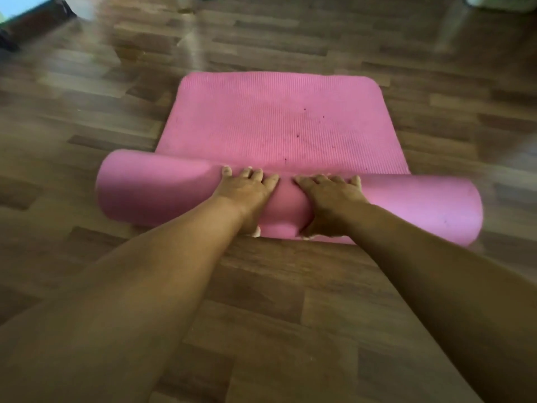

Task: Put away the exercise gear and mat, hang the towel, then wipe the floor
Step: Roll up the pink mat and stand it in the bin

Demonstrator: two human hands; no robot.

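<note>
Right now both hands sit on a pink exercise mat that lies on a wooden plank floor. The near part of the mat is wound into a thick roll stretching across the view from left to right, while the far part lies flat on the floor, ribbed on top and dotted with a few small dark specks. Its far edge has rounded corners.

The left hand rests palm down on top of the roll, just left of the middle, fingers laid over the crest toward the flat part and a thumb tip showing at the roll's near underside. The right hand lies beside it, close but apart, in the same pose: fingers draped forward over the roll, thumb tucked low at the near edge. Between the two hands the foam dips in a shallow dent. Both bare forearms reach in from the bottom corners of the view.

At the top left corner a dark, blurred object stands on the floor, and at the top right corner a pale object is cut off by the frame; neither can be identified.
</note>
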